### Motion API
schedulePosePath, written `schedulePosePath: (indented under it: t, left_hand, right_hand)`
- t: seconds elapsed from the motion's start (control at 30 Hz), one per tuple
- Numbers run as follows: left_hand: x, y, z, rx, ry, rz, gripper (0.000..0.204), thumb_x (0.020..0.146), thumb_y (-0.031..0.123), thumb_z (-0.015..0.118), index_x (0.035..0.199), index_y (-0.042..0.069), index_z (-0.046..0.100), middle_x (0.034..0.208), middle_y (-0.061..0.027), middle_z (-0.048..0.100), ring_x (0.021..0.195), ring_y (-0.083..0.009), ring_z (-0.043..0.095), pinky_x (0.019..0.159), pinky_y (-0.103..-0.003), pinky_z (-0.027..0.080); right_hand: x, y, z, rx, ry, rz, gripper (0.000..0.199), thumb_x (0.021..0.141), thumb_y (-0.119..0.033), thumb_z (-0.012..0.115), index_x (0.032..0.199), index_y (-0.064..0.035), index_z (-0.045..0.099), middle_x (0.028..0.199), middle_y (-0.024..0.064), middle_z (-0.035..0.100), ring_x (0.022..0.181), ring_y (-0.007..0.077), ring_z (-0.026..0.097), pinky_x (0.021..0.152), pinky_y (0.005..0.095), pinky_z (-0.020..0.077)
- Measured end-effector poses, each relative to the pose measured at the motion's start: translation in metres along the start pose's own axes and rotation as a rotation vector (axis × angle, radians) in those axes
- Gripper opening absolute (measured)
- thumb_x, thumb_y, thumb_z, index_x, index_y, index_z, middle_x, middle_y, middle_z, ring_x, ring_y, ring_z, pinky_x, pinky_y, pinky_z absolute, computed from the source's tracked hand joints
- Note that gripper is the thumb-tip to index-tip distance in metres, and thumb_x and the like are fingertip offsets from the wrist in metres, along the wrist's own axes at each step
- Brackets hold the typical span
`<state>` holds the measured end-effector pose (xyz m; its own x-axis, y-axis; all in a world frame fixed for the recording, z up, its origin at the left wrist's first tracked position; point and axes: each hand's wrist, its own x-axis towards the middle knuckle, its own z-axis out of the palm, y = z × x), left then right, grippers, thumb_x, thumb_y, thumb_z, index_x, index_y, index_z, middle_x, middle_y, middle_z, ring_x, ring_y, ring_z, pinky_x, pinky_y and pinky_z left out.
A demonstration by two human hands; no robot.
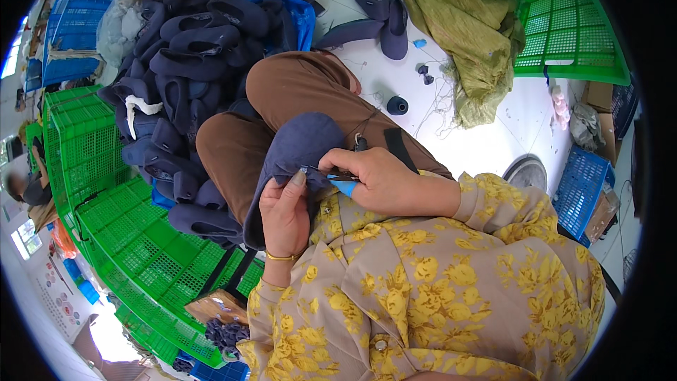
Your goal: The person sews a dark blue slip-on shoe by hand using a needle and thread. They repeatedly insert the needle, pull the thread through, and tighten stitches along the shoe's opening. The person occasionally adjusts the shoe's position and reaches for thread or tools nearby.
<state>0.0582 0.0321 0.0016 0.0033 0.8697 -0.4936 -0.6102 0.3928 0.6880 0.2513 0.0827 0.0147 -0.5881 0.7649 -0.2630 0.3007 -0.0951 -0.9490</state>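
Observation:
A navy fabric shoe (305, 140) lies across my lap, its rounded end pointing away from me. My left hand (285, 217) is closed on the shoe's edge, thumb and fingers pinching the fabric. Close beside it, my right hand (388, 182) grips a small dark metal tool (344, 174) that looks like thread snips, held against the shoe's edge. Blue tape (344, 186) wraps one finger of that hand. A small pale spot shows on the fabric between both hands; what it is cannot be made out.
A large heap of navy shoes (197, 42) lies to the left, beside green plastic crates (134, 233). More loose shoes (391, 25), a dark thread spool (397, 105) and an olive sack (462, 28) lie on the white floor ahead. A blue crate (580, 190) stands right.

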Motion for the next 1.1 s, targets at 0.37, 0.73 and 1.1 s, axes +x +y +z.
schedulePosePath:
  t: [0.37,0.73,1.1]
  left_hand:
    - [-0.001,0.000,0.003,0.048,0.025,-0.009,0.017,0.095,0.005,0.058,0.111,0.006,0.063,0.108,-0.0032,0.068,0.096,-0.0110,0.061,0.089,-0.027,0.046]
    - [0.001,-0.001,0.000,0.010,-0.069,-0.004,0.025,0.096,0.002,0.055,0.120,0.000,0.061,0.119,-0.0073,0.065,0.109,-0.0149,0.059,0.100,-0.030,0.043]
    - [-0.001,0.000,-0.001,-0.008,-0.077,-0.012,0.025,0.097,0.002,0.054,0.121,0.000,0.060,0.121,-0.0080,0.064,0.110,-0.0152,0.059,0.100,-0.031,0.043]
  right_hand:
    - [0.005,0.002,0.001,-0.080,0.051,-0.048,0.021,0.087,-0.005,0.057,0.108,-0.0080,0.058,0.082,0.0199,0.065,0.075,0.0397,0.063,0.066,0.0420,0.0485]
    - [0.012,0.018,0.015,0.051,0.101,-0.048,0.020,0.090,-0.007,0.056,0.109,-0.0111,0.058,0.090,0.0204,0.067,0.083,0.0424,0.063,0.071,0.0460,0.0497]
    - [0.012,0.008,0.012,0.040,0.110,-0.037,0.016,0.090,-0.009,0.059,0.105,-0.0075,0.057,0.088,0.0189,0.067,0.081,0.0392,0.065,0.070,0.0436,0.0506]
